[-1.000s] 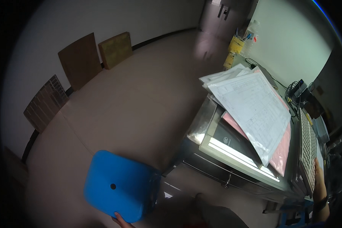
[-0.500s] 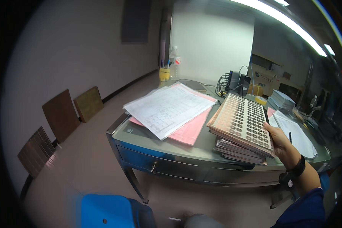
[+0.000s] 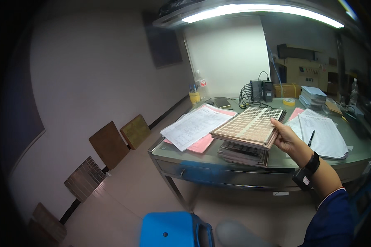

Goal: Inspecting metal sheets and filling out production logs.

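A: The right hand point(image 3: 287, 139) has hold of a flat tray point(image 3: 250, 125) full of small round pieces, fingers curled over its near right edge, thumb on top. The left hand is not in view.

B: And where does that tray sit?

A: It is lifted at a slight tilt just above a stack of similar trays point(image 3: 243, 150) on the surface point(image 3: 218, 173), near its front edge. The hand wears a dark wristband, and a blue sleeve comes in from the lower right.

B: What has changed?

A: A second ago the view looked down at the floor and a blue stool point(image 3: 173, 230), with the papers seen from above. Half a second ago the hand already gripped the tray's edge. Now the view is level with the surface and the grip looks the same, so I judge the tray is being taken off the stack or set onto it; I cannot tell which.

B: What else is there?

A: White sheets over pink paper point(image 3: 196, 127) lie left of the trays, more sheets with a pen point(image 3: 311, 138) to the right, a yellow cup of pens point(image 3: 194, 97) and cables at the back, and brown panels point(image 3: 109, 144) lean on the wall
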`<state>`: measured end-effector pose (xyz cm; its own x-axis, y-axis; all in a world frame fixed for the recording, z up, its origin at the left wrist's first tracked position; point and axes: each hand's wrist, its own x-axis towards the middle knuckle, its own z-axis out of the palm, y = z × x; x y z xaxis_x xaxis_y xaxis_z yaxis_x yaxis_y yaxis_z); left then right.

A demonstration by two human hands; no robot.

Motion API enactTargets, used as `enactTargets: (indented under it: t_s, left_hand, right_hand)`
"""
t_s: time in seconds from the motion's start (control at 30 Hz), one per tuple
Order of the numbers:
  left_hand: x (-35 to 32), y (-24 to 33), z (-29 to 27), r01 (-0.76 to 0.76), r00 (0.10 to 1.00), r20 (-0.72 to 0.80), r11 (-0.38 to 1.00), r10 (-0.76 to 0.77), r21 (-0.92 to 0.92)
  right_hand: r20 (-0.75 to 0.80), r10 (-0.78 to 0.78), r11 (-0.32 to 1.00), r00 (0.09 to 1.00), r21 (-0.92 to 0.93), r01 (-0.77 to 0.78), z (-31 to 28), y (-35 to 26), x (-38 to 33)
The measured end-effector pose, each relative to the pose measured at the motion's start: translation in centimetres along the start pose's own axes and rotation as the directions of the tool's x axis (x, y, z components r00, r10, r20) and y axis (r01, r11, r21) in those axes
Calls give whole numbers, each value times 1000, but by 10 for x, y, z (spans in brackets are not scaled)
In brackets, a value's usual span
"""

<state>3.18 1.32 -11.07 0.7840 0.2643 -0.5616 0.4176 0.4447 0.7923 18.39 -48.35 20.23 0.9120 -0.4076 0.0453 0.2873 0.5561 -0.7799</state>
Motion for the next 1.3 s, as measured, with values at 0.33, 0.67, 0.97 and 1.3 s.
enactTargets:
  t_s: [0.33, 0.67, 0.97, 1.3]
  left_hand:
    - [-12, -22, -30, -308, 936, 214, 944, 279, 117]
    - [-31, -5, -35, -141, 979, 140, 988, 150, -67]
    - [-38, 8, -23, -118, 980, 157, 992, 123, -40]
    - [-88, 68, 83, -446, 759, 544, 895, 358, 33]
  right_hand:
    - [-129, -20, 965, 991, -263, -15, 6, -16, 4]
    - [-170, -190, 954, 967, -265, 140, 2, -12, 35]
    - [-93, -144, 990, 985, -11, 143, -4, -13, 31]
    - [441, -164, 981, 883, 168, 98, 57, 28, -84]
